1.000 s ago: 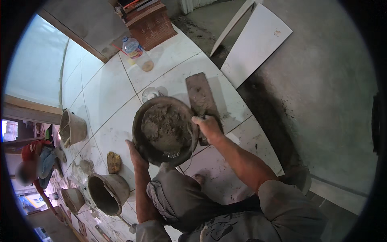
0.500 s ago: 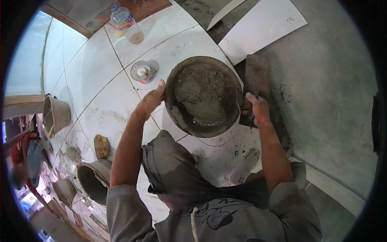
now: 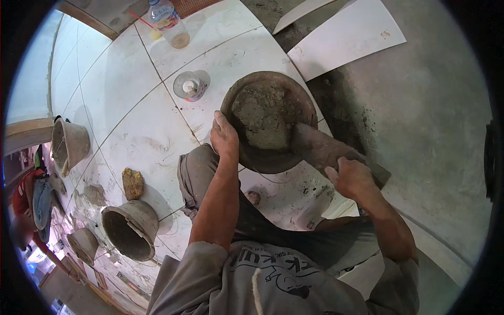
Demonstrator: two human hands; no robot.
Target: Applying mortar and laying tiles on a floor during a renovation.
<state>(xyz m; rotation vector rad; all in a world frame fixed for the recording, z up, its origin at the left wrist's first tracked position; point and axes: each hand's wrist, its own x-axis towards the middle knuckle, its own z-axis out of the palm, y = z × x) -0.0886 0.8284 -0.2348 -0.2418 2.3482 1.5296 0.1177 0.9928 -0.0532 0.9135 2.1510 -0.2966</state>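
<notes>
Left hand (image 3: 224,137) clamps the near-left rim of one round mortar pan (image 3: 269,121). Right hand (image 3: 353,177), just right of the pan, grips one trowel (image 3: 326,149), blade reaching into the single mortar heap (image 3: 262,113). Farther left: one sponge (image 3: 133,183), one bucket (image 3: 129,229).

The person wears a grey short-sleeved T-shirt (image 3: 273,278) with a dark printed design and lettering across the chest, and a pale cord (image 3: 257,289) hangs down its front. The sleeves end above the elbows, leaving both forearms bare. The trousers (image 3: 262,226) are grey-brown, creased at the knee (image 3: 197,168), with dusty patches on the cloth. Both hands are bare, without gloves: the left hand (image 3: 224,137) and the right hand (image 3: 350,177) carry smears of grey dust, as do the wrists. A bare toe (image 3: 254,198) shows just beside the trouser leg. No watch or ring can be made out.
</notes>
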